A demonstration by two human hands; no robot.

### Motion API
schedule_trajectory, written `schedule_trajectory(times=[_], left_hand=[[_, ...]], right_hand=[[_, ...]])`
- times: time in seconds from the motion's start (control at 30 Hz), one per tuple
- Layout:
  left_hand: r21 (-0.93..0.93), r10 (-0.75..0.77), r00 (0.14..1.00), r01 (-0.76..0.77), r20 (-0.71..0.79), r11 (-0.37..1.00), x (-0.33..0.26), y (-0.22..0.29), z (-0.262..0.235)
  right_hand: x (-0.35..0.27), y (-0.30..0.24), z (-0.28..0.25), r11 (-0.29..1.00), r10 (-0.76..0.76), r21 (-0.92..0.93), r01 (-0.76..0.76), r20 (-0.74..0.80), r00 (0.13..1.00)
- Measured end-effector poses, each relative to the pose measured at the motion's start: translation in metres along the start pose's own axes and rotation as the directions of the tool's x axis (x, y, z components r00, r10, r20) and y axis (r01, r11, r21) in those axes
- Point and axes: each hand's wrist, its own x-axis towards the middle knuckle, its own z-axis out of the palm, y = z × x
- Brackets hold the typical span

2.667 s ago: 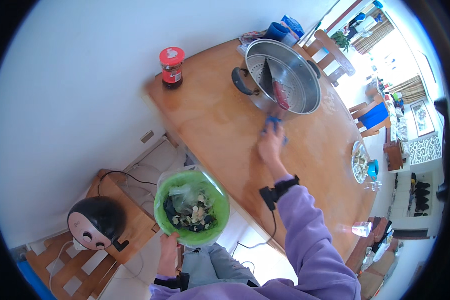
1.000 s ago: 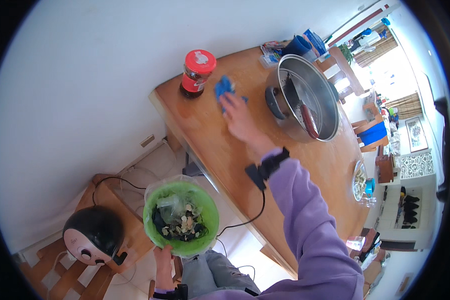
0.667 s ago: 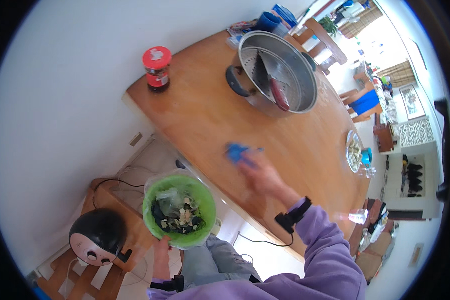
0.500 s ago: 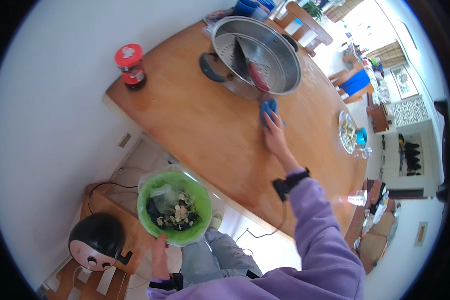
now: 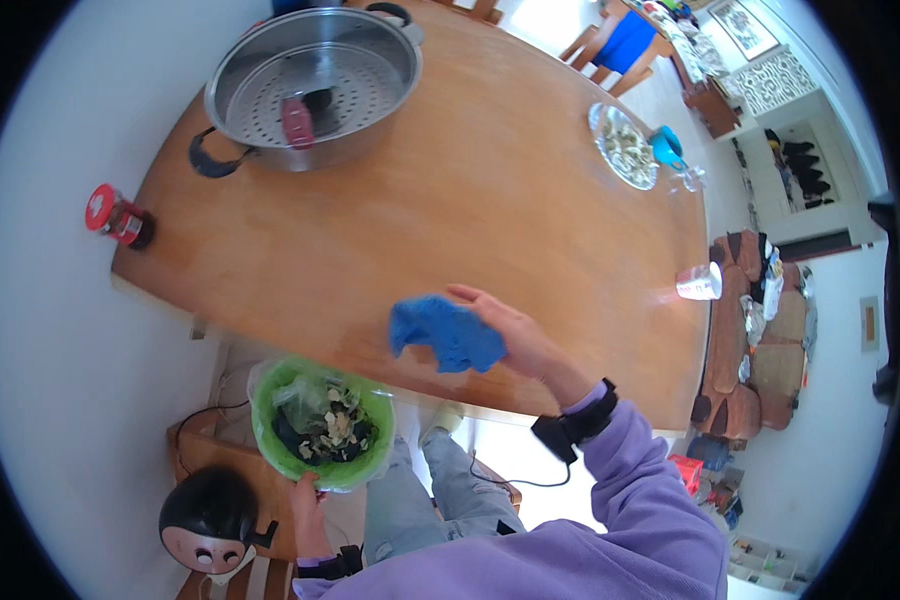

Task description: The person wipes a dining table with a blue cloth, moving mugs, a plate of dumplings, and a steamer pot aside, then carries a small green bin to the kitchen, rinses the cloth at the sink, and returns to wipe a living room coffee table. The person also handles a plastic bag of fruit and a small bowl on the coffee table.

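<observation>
My right hand presses a crumpled blue cloth onto the wooden table near its front edge. Below the table edge, my left hand holds a green bin by its rim. The bin is lined with a clear bag and holds food scraps and peelings. It hangs just under the spot where the cloth lies.
A large steel steamer pot with a red-handled utensil inside stands at the far left. A red-lidded jar sits at the left corner. A plate of food, a teal cup and a glass stand right. A black helmet lies on the floor.
My right hand swept the blue cloth across the table, from near the jar to the pot, and has now drawn it back to the front edge above the bin. The view shifted too.
</observation>
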Motion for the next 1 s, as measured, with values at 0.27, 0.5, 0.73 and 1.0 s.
schedule_trajectory(times=[0.27,0.5,0.73,1.0], left_hand=[[0.037,-0.088,0.996,0.087,0.028,0.995,0.01,-0.006,0.004],[0.085,-0.113,0.993,0.11,0.026,0.99,0.016,-0.012,0.007],[0.113,-0.042,0.999,0.038,0.031,0.993,0.015,-0.017,0.007],[0.073,-0.071,0.997,0.068,0.029,0.995,0.023,-0.021,-0.004]], right_hand=[[-0.042,-0.002,-0.069,0.787,-0.255,-0.603,-0.129,-0.509,0.822],[-0.043,0.004,-0.075,0.586,-0.668,-0.798,0.139,-0.378,0.641],[-0.072,-0.045,-0.009,0.669,-0.709,-0.608,0.428,-0.35,0.612],[-0.088,-0.075,0.023,0.832,-0.551,-0.29,0.472,-0.347,0.759]])
